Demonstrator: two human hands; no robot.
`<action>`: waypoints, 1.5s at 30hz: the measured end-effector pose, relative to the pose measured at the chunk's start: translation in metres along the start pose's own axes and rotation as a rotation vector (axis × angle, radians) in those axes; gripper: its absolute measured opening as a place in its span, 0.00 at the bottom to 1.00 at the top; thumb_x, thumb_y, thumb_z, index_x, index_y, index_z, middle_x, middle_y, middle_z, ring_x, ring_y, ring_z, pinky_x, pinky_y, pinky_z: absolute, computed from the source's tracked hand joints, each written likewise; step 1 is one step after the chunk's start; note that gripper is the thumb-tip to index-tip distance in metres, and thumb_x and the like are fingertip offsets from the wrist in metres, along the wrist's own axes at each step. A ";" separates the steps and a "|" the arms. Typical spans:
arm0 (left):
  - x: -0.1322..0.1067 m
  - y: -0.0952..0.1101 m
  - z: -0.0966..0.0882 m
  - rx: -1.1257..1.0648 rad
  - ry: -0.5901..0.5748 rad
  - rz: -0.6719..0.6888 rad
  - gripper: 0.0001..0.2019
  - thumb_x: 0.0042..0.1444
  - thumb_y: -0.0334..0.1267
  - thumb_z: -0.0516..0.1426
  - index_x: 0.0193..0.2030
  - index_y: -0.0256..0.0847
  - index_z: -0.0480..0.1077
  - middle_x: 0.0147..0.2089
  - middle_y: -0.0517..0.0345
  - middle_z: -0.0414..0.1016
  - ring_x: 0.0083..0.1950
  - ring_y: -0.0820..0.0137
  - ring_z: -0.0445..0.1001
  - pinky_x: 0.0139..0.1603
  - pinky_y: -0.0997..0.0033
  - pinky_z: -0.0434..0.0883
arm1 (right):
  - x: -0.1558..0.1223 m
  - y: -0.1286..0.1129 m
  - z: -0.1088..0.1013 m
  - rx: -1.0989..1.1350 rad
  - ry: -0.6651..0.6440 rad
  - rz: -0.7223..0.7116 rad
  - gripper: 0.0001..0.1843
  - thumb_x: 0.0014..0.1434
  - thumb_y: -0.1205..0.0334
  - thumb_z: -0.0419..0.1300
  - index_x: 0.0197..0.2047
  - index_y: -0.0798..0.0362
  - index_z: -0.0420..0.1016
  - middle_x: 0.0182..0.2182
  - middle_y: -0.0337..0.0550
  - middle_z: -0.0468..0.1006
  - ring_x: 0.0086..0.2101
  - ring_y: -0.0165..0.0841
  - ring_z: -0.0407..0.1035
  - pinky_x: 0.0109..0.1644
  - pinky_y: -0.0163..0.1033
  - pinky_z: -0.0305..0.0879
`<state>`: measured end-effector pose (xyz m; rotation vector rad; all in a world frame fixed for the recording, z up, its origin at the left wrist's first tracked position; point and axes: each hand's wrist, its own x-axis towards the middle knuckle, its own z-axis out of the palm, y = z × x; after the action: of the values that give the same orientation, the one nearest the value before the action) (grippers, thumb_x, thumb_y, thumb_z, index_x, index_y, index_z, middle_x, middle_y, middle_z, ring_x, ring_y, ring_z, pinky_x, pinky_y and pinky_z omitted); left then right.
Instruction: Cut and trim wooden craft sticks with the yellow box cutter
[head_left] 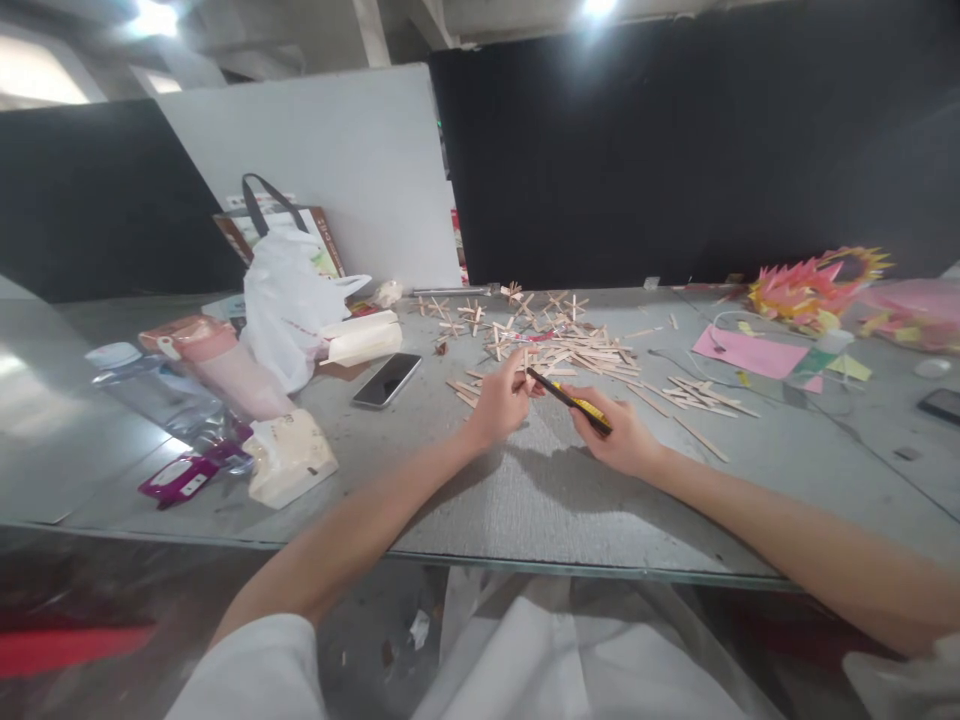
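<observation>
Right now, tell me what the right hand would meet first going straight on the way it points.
Probably the left hand: the slim black-and-yellow tool in the right hand points toward it, though any gap in depth is unclear.

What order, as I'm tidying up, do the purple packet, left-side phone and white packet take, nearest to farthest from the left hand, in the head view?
1. Phone: left of the left hand.
2. White packet: farther left, nearer the table's front edge.
3. Purple packet: farthest left of these.

Open tabletop [517, 510] at front centre, wooden sticks [592, 350] crowding beyond, phone [388, 381] and tissue pack [294, 460] obstructing left.
</observation>
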<state>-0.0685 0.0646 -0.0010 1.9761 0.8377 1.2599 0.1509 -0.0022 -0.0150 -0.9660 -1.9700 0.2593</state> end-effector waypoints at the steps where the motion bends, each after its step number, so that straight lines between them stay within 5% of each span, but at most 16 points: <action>1: 0.000 0.001 0.000 -0.011 0.007 -0.004 0.25 0.65 0.32 0.56 0.69 0.44 0.65 0.39 0.56 0.86 0.39 0.65 0.87 0.47 0.62 0.84 | 0.000 -0.001 0.000 -0.001 -0.003 0.004 0.20 0.72 0.57 0.53 0.63 0.51 0.74 0.40 0.49 0.85 0.23 0.31 0.72 0.32 0.36 0.71; 14: 0.005 -0.009 -0.004 0.049 -0.021 -0.026 0.27 0.66 0.30 0.54 0.72 0.42 0.63 0.36 0.57 0.84 0.40 0.68 0.86 0.46 0.69 0.82 | 0.001 0.005 0.001 0.008 -0.032 0.014 0.21 0.74 0.55 0.53 0.65 0.53 0.73 0.44 0.51 0.86 0.30 0.32 0.77 0.38 0.35 0.72; 21: 0.013 -0.013 -0.021 0.437 -0.066 -0.015 0.31 0.66 0.26 0.51 0.75 0.44 0.63 0.39 0.56 0.83 0.41 0.70 0.82 0.48 0.72 0.74 | 0.012 -0.004 0.003 0.033 -0.048 0.135 0.24 0.73 0.52 0.53 0.64 0.55 0.75 0.44 0.52 0.86 0.33 0.35 0.77 0.37 0.36 0.70; 25: 0.019 -0.018 -0.025 0.593 -0.104 -0.032 0.33 0.61 0.22 0.52 0.73 0.42 0.66 0.35 0.59 0.80 0.37 0.71 0.78 0.44 0.74 0.71 | 0.016 -0.004 0.008 0.093 -0.052 0.252 0.26 0.73 0.48 0.53 0.64 0.55 0.75 0.37 0.46 0.84 0.26 0.31 0.70 0.33 0.36 0.66; 32: 0.017 -0.017 -0.017 0.353 -0.067 -0.072 0.32 0.71 0.32 0.49 0.81 0.44 0.52 0.37 0.60 0.81 0.36 0.73 0.78 0.47 0.74 0.73 | 0.007 -0.003 0.013 0.365 -0.021 0.394 0.35 0.70 0.34 0.53 0.67 0.51 0.71 0.19 0.28 0.63 0.18 0.29 0.56 0.23 0.34 0.57; 39: 0.015 -0.003 -0.022 0.468 -0.161 0.000 0.35 0.68 0.27 0.48 0.80 0.49 0.56 0.37 0.63 0.78 0.39 0.74 0.75 0.50 0.76 0.69 | 0.005 -0.006 0.010 0.378 -0.032 0.410 0.33 0.71 0.36 0.53 0.68 0.50 0.70 0.20 0.28 0.61 0.19 0.29 0.56 0.23 0.33 0.56; 45: 0.018 -0.003 -0.021 0.521 -0.108 -0.019 0.34 0.66 0.26 0.47 0.79 0.47 0.59 0.35 0.62 0.76 0.36 0.72 0.73 0.47 0.75 0.68 | 0.007 -0.005 0.012 0.350 -0.010 0.401 0.32 0.72 0.38 0.53 0.68 0.49 0.70 0.22 0.29 0.62 0.20 0.29 0.57 0.25 0.34 0.57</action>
<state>-0.0828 0.0842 0.0128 2.4037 1.2190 0.9761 0.1364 0.0017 -0.0152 -1.1151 -1.6502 0.8062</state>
